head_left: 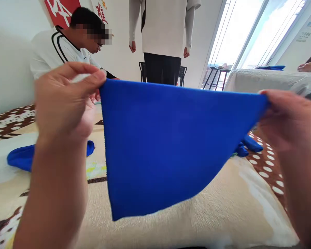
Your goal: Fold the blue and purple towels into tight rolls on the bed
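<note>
A bright blue cloth [160, 141] hangs in the air in front of me, stretched along its top edge. My left hand [64, 100] pinches its upper left corner between thumb and fingers. My right hand [290, 121] grips the upper right corner, fingers closed. The cloth's lower edge droops to a point just above the patterned bedspread [223, 211].
Another blue cloth [23, 157] lies on the bedspread at the left, and more blue cloth [248, 145] lies at the right behind the held one. A seated person in a white shirt [57, 48] is at the far left. A standing person [163, 38] faces me. A second bed [272, 81] is at the right.
</note>
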Demonstrator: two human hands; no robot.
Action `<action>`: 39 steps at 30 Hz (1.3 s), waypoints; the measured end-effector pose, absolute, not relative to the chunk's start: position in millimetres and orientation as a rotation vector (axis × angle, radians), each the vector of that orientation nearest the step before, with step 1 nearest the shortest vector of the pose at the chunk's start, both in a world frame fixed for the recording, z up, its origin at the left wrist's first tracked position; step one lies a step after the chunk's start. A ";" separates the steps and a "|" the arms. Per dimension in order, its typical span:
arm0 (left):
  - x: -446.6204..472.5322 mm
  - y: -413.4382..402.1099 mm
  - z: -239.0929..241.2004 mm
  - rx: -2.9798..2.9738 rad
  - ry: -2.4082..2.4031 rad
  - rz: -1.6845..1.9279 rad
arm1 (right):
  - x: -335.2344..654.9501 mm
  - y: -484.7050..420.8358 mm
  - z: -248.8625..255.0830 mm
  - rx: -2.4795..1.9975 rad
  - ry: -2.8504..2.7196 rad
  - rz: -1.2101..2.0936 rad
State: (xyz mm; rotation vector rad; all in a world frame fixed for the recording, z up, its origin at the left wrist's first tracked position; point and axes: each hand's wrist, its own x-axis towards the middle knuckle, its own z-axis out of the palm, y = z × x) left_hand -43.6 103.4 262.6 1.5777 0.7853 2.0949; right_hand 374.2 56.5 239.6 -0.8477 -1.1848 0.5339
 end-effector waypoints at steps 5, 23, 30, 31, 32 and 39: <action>-47.9 167.2 221.1 1.291 1.071 1.891 | 343.8 135.8 212.1 -0.999 -1.080 0.860; -78.2 62.9 82.8 1.600 1.476 1.381 | 351.3 85.7 64.2 -1.271 -1.423 0.863; -87.3 28.0 -2.4 1.466 1.611 0.854 | 353.3 52.5 -19.1 -1.477 -1.608 1.109; -85.9 29.1 -3.8 1.468 1.632 0.867 | 353.7 53.6 -19.3 -1.491 -1.610 1.100; -84.6 30.3 -4.1 1.477 1.647 0.886 | 354.0 54.9 -19.2 -1.503 -1.611 1.089; -87.5 22.3 -5.6 1.515 1.690 1.090 | 355.1 52.1 -21.3 -1.537 -1.610 1.029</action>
